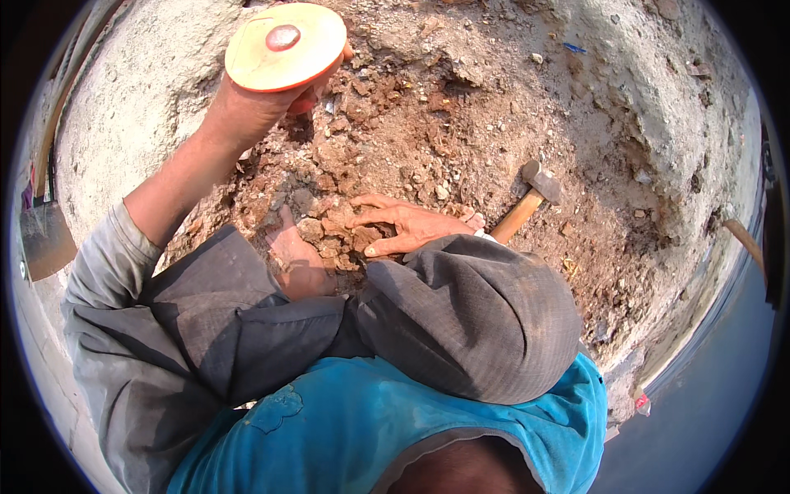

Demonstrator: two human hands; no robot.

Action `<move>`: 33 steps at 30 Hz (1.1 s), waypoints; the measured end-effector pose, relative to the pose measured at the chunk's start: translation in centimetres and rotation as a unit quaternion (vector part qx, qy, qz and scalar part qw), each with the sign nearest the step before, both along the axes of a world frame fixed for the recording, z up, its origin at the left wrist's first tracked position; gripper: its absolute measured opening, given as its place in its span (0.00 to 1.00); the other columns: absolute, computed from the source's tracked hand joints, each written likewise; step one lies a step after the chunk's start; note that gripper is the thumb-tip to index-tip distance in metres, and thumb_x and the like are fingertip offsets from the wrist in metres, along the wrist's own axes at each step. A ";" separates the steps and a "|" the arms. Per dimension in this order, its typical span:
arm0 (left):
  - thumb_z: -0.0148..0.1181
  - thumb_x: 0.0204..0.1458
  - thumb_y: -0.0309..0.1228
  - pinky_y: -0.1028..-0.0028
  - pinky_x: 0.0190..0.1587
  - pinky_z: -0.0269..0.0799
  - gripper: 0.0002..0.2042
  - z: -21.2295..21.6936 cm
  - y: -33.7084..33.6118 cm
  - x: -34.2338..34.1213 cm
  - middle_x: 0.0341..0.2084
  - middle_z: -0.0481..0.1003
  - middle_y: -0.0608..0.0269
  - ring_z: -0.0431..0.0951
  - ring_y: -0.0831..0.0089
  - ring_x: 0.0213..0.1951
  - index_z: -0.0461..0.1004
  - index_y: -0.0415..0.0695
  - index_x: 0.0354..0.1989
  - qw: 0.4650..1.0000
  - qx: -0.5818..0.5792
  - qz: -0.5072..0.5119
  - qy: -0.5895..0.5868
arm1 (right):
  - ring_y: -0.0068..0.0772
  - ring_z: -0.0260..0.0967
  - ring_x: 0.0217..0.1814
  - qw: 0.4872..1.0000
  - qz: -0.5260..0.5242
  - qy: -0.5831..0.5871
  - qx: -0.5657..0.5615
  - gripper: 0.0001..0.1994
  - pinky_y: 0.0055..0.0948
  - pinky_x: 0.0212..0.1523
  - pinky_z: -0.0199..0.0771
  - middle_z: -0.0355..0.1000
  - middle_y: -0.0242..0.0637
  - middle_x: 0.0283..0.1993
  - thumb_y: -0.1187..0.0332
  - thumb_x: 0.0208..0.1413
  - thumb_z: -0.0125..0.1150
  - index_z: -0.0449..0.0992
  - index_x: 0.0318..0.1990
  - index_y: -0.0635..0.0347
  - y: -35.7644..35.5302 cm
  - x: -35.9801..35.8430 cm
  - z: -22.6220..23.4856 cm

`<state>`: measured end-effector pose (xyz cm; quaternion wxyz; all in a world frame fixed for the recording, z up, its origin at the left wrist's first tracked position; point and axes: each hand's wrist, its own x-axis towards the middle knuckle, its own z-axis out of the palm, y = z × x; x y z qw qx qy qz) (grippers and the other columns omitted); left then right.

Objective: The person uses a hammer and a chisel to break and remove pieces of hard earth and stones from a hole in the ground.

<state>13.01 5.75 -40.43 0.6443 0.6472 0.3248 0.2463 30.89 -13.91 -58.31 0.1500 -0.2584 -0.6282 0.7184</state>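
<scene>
My left hand [267,107] is raised at the upper left. It is closed under the round guard of a chisel [309,49], a pale yellow disc with an orange rim and a dull metal striking end at its centre. The disc hides most of the fingers, and the blade does not show. Low in the middle, my right hand [403,226] lies on loose earth, thumb and fingers apart around brown clods [337,226]. Just right of that wrist rests a hammer [541,183], with a steel head and a wooden handle partly hidden by my knee.
Broken soil and stones [444,123] fill the pit, between paler rough banks [123,107] at left and right. My bare foot [300,259] is beside the clods. A wooden handle [745,243] juts out at the far right; a flat brown blade-like piece [45,239] lies far left.
</scene>
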 end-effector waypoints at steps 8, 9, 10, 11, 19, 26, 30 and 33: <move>0.70 0.51 0.35 0.76 0.24 0.72 0.16 -4.8 5.9 5.7 0.25 0.77 0.68 0.75 0.81 0.22 0.75 0.43 0.45 0.988 0.018 0.123 0.093 | 0.26 0.71 0.41 0.702 -0.646 -0.278 0.107 0.09 0.25 0.43 0.73 0.71 0.38 0.39 0.74 0.59 0.62 0.75 0.46 0.66 -4.3 11.1 2.8; 0.70 0.51 0.34 0.75 0.24 0.73 0.16 -6.5 6.8 6.6 0.25 0.77 0.67 0.75 0.79 0.22 0.75 0.43 0.46 0.984 0.075 0.142 0.080 | 0.27 0.71 0.42 0.637 -0.687 -0.332 0.114 0.11 0.26 0.42 0.73 0.69 0.37 0.42 0.73 0.60 0.62 0.73 0.48 0.66 -5.9 12.5 2.6; 0.70 0.51 0.34 0.75 0.25 0.73 0.17 -8.1 7.8 7.1 0.25 0.77 0.67 0.75 0.78 0.22 0.75 0.43 0.47 0.975 0.134 0.162 0.070 | 0.29 0.70 0.42 0.610 -0.710 -0.350 0.041 0.17 0.27 0.43 0.73 0.68 0.39 0.43 0.70 0.59 0.64 0.69 0.53 0.67 -7.6 13.5 2.1; 0.70 0.51 0.33 0.75 0.26 0.73 0.17 -10.1 9.2 8.1 0.28 0.78 0.65 0.76 0.77 0.24 0.75 0.43 0.48 0.961 0.210 0.172 0.049 | 0.29 0.70 0.41 0.609 -0.692 -0.385 0.043 0.21 0.28 0.43 0.73 0.68 0.40 0.43 0.69 0.58 0.65 0.67 0.54 0.67 -9.5 14.4 1.2; 0.67 0.53 0.35 0.69 0.38 0.75 0.19 -15.7 12.5 9.6 0.39 0.78 0.60 0.78 0.71 0.37 0.74 0.45 0.52 0.960 0.222 0.168 0.018 | 0.27 0.69 0.36 0.658 -0.682 -0.292 -0.132 0.25 0.28 0.39 0.71 0.69 0.38 0.40 0.68 0.53 0.65 0.64 0.56 0.66 -12.2 15.8 -3.2; 0.67 0.53 0.34 0.70 0.36 0.74 0.19 -15.6 13.4 10.8 0.36 0.78 0.62 0.77 0.73 0.35 0.74 0.44 0.51 0.958 0.234 0.168 0.013 | 0.28 0.69 0.26 0.584 -0.718 0.140 -0.352 0.17 0.30 0.26 0.78 0.69 0.38 0.32 0.72 0.52 0.60 0.65 0.48 0.64 -7.5 15.2 0.8; 0.67 0.53 0.34 0.71 0.35 0.74 0.18 -15.6 13.9 11.6 0.35 0.77 0.64 0.77 0.74 0.34 0.73 0.43 0.51 0.950 0.252 0.182 0.026 | 0.27 0.70 0.23 0.710 -0.655 -0.052 -0.253 0.16 0.27 0.22 0.74 0.70 0.38 0.32 0.73 0.52 0.62 0.66 0.47 0.64 -4.3 14.1 7.3; 0.67 0.53 0.34 0.72 0.34 0.73 0.18 -16.0 13.9 12.0 0.34 0.77 0.65 0.76 0.75 0.33 0.73 0.43 0.51 0.951 0.247 0.187 0.021 | 0.27 0.72 0.25 0.798 -0.580 -0.144 -0.085 0.16 0.26 0.24 0.75 0.71 0.37 0.32 0.73 0.53 0.63 0.66 0.47 0.66 1.7 14.3 14.0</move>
